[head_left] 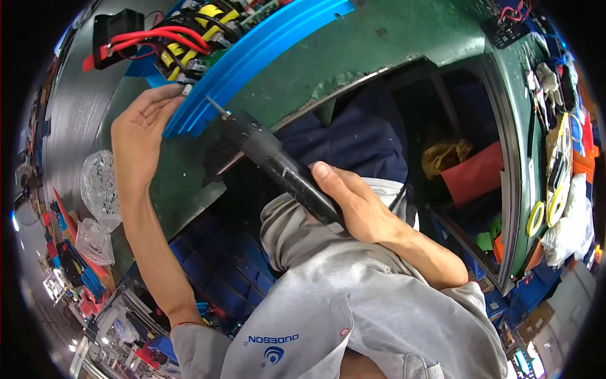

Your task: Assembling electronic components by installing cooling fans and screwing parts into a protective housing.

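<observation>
A long blue metal housing (252, 54) lies at the table's edge with a circuit board (211, 28) inside, carrying yellow-wrapped coils and thick red wires. My right hand (356, 202) is wrapped round a black electric screwdriver (284, 167). Its thin bit points up and left at the housing's near side wall, close to the left end; whether the tip sits in a hole cannot be made out. My left hand (148, 117) is at the housing's left end, fingers bent and pinched together inside the wall. A small whitish piece (187, 90) shows at its fingertips; what exactly they grip is partly hidden.
The green tabletop (385, 38) has a worn edge and an open drawer (467, 151) holding a red sheet and brown wrapping. Clear plastic bags (101, 189) lie left of my left forearm. Tape rolls (555, 205) and gloves sit at the right; a small wired board (505, 31) lies at the far right.
</observation>
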{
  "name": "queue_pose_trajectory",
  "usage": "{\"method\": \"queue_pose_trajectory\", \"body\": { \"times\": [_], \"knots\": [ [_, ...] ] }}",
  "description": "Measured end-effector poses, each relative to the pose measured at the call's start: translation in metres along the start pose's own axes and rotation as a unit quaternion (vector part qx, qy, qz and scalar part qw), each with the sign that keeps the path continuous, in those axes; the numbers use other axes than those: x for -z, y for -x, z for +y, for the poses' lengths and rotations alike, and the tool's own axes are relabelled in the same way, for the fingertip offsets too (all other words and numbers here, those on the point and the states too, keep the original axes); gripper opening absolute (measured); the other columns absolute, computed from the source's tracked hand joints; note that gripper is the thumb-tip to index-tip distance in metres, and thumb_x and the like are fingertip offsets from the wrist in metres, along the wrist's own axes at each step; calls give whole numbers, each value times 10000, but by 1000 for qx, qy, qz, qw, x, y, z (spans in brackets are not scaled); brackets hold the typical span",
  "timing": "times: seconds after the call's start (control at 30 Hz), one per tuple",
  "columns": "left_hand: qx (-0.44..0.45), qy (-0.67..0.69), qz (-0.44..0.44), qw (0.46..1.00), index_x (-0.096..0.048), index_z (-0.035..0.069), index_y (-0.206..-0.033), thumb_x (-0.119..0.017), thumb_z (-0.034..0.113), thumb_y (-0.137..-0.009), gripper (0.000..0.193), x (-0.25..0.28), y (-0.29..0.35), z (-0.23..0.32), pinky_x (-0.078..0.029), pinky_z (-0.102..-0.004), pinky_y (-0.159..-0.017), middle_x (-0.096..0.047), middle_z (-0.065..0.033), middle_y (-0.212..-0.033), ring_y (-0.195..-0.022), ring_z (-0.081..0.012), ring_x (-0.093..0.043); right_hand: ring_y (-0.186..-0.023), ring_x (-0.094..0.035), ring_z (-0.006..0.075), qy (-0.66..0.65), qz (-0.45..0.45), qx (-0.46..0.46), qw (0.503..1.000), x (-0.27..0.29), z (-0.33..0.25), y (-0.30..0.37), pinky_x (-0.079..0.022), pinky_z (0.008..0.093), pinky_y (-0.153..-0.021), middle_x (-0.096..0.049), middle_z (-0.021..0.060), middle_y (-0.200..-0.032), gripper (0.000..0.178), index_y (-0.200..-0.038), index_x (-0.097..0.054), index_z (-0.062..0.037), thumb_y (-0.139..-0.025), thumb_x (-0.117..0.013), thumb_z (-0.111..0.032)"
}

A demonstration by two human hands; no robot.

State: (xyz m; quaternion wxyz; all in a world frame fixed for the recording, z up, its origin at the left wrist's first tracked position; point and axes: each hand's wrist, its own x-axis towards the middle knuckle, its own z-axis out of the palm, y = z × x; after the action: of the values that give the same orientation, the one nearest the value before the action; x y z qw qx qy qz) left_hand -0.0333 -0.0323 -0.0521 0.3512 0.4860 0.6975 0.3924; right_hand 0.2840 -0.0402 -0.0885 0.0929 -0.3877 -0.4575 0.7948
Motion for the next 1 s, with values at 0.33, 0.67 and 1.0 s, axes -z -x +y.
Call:
{"method": "queue_pose_trajectory", "body": {
  "times": [0.33,0.67,1.0],
  "knots": [
    [20,-31,-39,999,-695,-55,-1048,-655,2,-956,115,4,-5,-2,-519,-202,-793,-734,-69,-958,-884,-83,-675,-585,-582,318,173,75,60,980,1,9,9,-439,424,-605,-560,156,-661,455,-1280,-523,-19,-1089,-365,-400],
    [13,-88,-46,995,-702,-53,-1081,-637,13,-970,145,6,-10,-2,-506,-209,-835,-718,-44,-982,-898,-70,-655,-577,-575,299,205,46,74,975,-2,5,2,-422,406,-593,-548,157,-645,489,-1318,-492,27,-1085,-358,-382],
    [-33,-81,-72,993,-698,-76,-1073,-626,2,-974,146,10,-8,-6,-495,-213,-872,-686,-34,-995,-926,-73,-638,-528,-510,229,179,48,66,981,-6,7,0,-393,379,-566,-475,99,-600,532,-1317,-507,8,-1092,-335,-443]
  ]
}}
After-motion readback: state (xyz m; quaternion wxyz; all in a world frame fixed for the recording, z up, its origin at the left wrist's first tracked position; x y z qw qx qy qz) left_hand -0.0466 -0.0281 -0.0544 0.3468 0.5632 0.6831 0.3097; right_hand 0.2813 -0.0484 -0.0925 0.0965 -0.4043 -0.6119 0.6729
